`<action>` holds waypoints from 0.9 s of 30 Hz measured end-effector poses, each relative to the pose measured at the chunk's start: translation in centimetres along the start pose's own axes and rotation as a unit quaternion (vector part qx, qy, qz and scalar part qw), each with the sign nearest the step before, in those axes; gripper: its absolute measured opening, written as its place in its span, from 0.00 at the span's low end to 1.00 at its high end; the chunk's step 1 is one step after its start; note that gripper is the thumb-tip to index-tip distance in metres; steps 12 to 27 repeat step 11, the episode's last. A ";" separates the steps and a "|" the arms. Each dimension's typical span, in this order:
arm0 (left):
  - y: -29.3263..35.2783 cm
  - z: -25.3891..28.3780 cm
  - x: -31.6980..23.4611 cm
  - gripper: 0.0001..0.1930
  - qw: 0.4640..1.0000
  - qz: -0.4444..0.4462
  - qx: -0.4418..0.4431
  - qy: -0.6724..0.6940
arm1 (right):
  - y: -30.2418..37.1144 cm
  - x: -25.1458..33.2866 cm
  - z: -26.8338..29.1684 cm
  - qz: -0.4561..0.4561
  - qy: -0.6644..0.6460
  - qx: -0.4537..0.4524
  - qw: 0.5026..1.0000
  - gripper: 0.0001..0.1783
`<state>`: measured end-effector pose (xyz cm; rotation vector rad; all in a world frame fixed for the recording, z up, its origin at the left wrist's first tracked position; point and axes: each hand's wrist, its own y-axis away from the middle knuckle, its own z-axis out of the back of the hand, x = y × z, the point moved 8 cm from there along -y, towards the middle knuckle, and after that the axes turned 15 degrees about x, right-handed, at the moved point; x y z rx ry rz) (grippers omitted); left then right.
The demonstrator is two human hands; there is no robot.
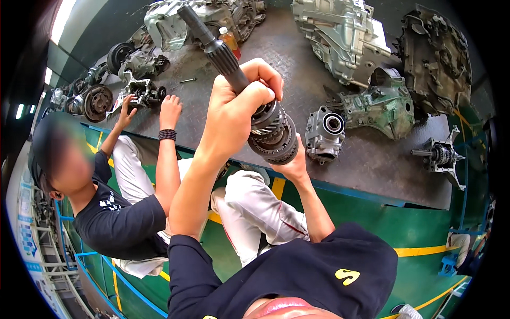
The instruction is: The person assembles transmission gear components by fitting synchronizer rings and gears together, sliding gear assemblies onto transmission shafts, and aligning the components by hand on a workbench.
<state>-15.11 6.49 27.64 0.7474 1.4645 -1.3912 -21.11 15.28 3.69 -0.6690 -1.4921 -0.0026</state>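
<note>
A dark steel gear shaft point(273, 134) is held up in front of me over the table's near edge. It slants from upper left to lower right, with a long splined end at the top and several gears stacked at the bottom. My left hand point(229, 116) is closed around the shaft just above the gears, its thumb and forefinger wrapped over it. Behind the lowest toothed ring, my right hand point(295, 166) holds the gear end from the right. Most of its fingers are hidden by the gears.
On the metal table point(372, 175) stand a grey housing point(324, 133), a greenish casing point(380, 106), a large silver gearbox case point(340, 40) and a small geared assembly point(441, 155). A bottle point(229, 42) stands farther back. At left, a co-worker's hands point(170, 110) are near other parts.
</note>
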 end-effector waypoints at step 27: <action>-0.5 -0.9 0.5 0.06 0.992 -0.032 0.021 -0.122 | -0.5 -1.0 0.2 -0.032 -0.052 0.000 0.998 0.41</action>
